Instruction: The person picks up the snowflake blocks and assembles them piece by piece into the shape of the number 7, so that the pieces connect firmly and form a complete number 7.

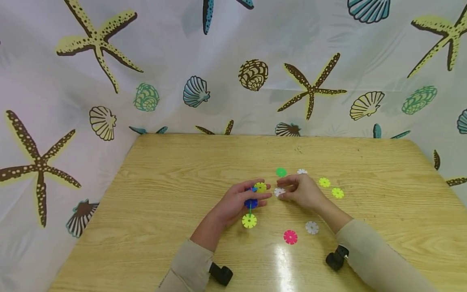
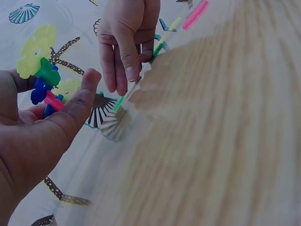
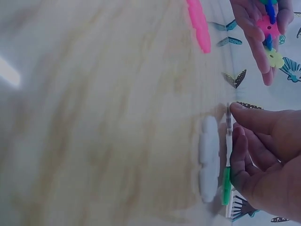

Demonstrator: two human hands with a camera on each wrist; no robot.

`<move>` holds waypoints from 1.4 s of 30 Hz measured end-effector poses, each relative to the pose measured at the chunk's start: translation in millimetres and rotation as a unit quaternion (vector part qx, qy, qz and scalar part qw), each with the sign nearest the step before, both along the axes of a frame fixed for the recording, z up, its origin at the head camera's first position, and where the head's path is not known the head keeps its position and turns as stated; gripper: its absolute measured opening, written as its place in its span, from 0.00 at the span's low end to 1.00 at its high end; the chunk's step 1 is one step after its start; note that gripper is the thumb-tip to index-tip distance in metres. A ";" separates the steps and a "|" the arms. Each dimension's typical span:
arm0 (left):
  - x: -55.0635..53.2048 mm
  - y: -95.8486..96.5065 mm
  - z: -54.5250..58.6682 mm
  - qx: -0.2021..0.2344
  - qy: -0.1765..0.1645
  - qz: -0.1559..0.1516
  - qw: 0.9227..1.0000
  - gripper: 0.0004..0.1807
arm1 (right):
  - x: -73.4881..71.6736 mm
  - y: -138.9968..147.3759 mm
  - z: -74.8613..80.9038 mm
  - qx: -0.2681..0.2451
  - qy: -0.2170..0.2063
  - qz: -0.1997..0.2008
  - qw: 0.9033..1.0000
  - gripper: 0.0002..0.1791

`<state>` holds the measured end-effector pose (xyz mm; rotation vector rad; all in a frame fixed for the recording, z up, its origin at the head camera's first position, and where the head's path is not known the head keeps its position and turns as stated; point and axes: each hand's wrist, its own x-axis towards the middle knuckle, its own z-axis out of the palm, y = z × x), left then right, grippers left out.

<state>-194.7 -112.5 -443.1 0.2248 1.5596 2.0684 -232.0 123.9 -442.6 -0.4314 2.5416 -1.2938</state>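
A white cloth (image 1: 168, 48) printed with starfish and seashells in yellow, brown, blue and green hangs on the left, runs across the back and returns down the right, with soft creases in it. It borders a pale, wood-grained worktop (image 1: 175, 174). At the near left comes a beige left sleeve (image 1: 189, 261) with a black device (image 1: 222, 275) at its wrist. Of the two hands, the left hand (image 1: 237, 200) holds a cluster of linked discs (image 1: 251, 204) in yellow, blue, green and pink among its fingers, above the worktop. Farther back lies a green disc (image 1: 281, 172). A white disc (image 1: 279, 191) sits between the bent thumb and fingers of the right hand (image 1: 303, 192); whether they pinch it, I cannot tell. Nearer, a streak of glare (image 1: 283, 263) shines on the wood, with a pink disc (image 1: 290, 237) beyond it. Another white disc (image 1: 301, 171) shows behind the right hand, a third (image 1: 311, 227) in front. Two yellow discs (image 1: 324, 182) lie to the right, beyond the forearm in its beige right sleeve (image 1: 379, 251), which has a second black device (image 1: 335, 259) at the wrist.
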 end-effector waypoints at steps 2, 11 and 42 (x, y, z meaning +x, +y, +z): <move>-0.4 0.0 -0.8 0.001 -0.002 -0.001 1.000 0.28 | 0.4 -0.7 0.0 0.006 0.002 -0.002 1.000 0.21; -1.2 -0.4 -2.6 0.005 0.002 -0.005 1.000 0.28 | 1.7 -4.2 3.1 0.037 0.020 -0.010 0.999 0.19; 0.1 2.1 -2.6 0.007 -0.005 0.004 1.000 0.28 | 5.8 0.7 5.6 0.056 0.022 -0.031 0.998 0.10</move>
